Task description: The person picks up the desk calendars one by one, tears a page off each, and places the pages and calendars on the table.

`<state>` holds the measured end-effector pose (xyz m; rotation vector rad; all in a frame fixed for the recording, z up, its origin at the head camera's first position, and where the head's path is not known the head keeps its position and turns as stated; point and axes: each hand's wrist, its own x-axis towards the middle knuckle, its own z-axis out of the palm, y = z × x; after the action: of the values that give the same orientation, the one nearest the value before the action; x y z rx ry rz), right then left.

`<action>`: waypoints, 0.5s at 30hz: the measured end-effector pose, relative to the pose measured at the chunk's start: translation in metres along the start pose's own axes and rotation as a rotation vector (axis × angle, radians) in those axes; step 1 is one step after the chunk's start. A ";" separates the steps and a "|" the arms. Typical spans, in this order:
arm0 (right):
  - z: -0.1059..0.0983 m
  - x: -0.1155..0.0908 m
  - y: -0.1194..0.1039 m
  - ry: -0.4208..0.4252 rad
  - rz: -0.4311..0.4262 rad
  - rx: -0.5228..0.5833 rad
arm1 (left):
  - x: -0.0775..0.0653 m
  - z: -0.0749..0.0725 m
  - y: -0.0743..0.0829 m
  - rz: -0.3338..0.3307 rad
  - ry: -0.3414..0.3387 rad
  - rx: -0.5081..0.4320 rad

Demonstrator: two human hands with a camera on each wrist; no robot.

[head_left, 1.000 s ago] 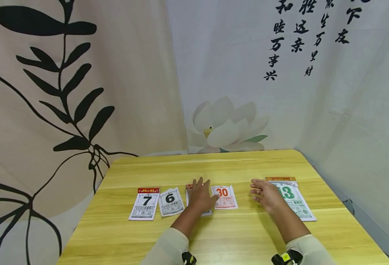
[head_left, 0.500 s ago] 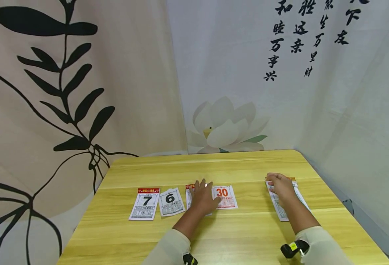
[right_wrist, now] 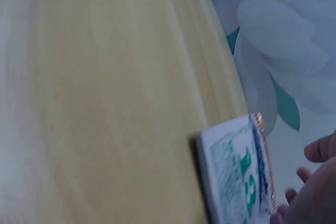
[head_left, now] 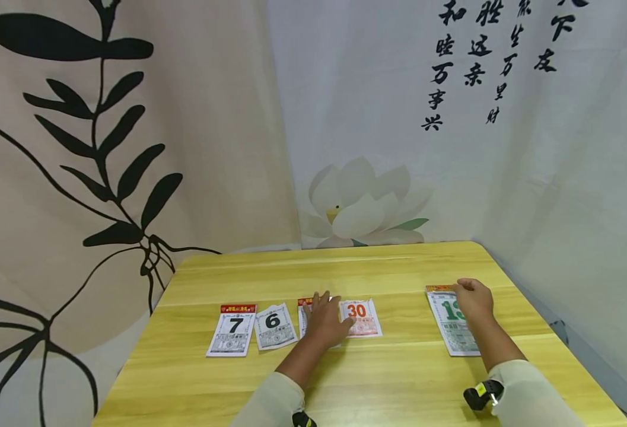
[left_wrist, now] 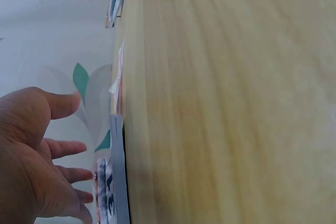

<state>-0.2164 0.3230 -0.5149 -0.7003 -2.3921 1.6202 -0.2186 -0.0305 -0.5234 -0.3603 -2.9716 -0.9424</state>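
Note:
My left hand (head_left: 324,323) lies with spread fingers over a tear-off calendar pad (head_left: 302,323) with a red top band, hiding most of it. In the left wrist view a "31" shows on that pad's face, and the fingertips are right at it. At the right, my right hand (head_left: 476,303) is over the upper right corner of a thicker calendar pad (head_left: 454,332) with a green 13 and an orange top band. The right wrist view shows its loosely bent fingers beside that band, thumb apart, and a ragged strip (right_wrist: 261,153) below the band.
Left of my left hand lie a calendar pad (head_left: 232,335) with a black 7 and a loose calendar sheet (head_left: 276,333) with a black 6. A sheet (head_left: 363,325) with a red 30 lies to its right. The wooden table (head_left: 388,379) meets printed cloth walls behind.
My right hand has moved right, from beside the green 13 pad, across its upper left part, to its upper right corner. My left hand has stayed on its pad, barely shifting.

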 end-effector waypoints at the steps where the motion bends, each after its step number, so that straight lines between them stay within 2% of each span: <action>1: 0.000 0.002 0.001 0.021 0.013 -0.021 | 0.000 0.000 -0.001 -0.003 0.002 -0.002; 4: -0.001 0.007 0.004 0.071 0.039 -0.090 | -0.001 -0.001 -0.002 0.001 0.013 -0.010; 6: -0.002 0.010 0.005 0.072 0.042 -0.146 | 0.000 -0.002 -0.002 -0.002 0.014 -0.017; 11: -0.006 0.019 0.008 -0.007 0.002 -0.306 | 0.000 -0.004 -0.002 -0.019 0.016 -0.032; 15: -0.011 0.026 0.008 -0.066 -0.014 -0.414 | -0.001 -0.004 -0.003 -0.009 0.039 -0.034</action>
<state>-0.2326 0.3465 -0.5214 -0.6969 -2.8072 1.1644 -0.2188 -0.0356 -0.5220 -0.3254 -2.9277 -0.9900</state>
